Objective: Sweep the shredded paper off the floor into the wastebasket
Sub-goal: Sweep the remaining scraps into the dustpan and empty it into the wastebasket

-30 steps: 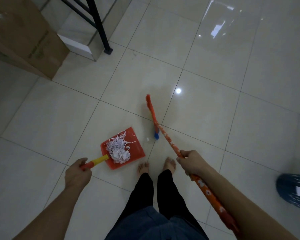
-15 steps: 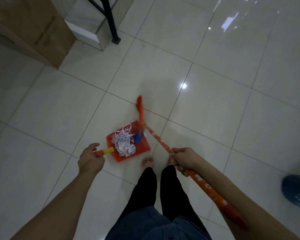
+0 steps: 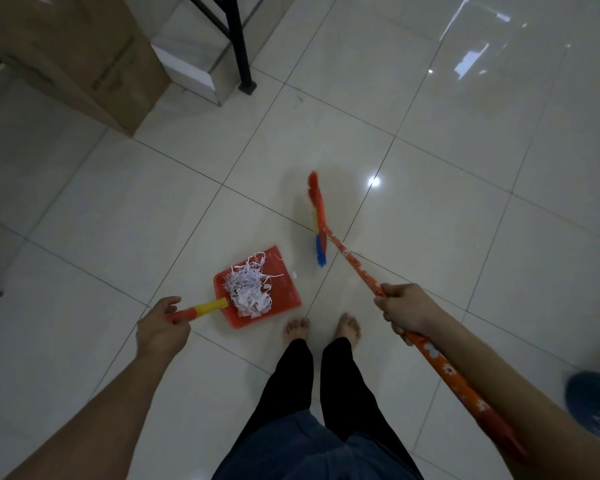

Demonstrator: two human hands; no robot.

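Bristles of the broom [image 3: 317,220] had swung back off the dustpan [image 3: 284,292], leaving the shredded paper [image 3: 248,291] heaped just beyond the left hand [image 3: 160,329] fingers gripping its handle, right hand [image 3: 404,308] clenched round the broomstick, one scrap [image 3: 294,274] left unswept.

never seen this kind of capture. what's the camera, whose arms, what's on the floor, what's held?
No machine here: one wide-angle camera on a person's head looks down at their own arms and bare feet. The left hand grips the yellow handle of a red dustpan that sits on the tiled floor, heaped with shredded paper. One small white scrap lies on the floor just off the pan's edge. The right hand has its fingers wrapped round the orange broom; its head is beyond the pan.
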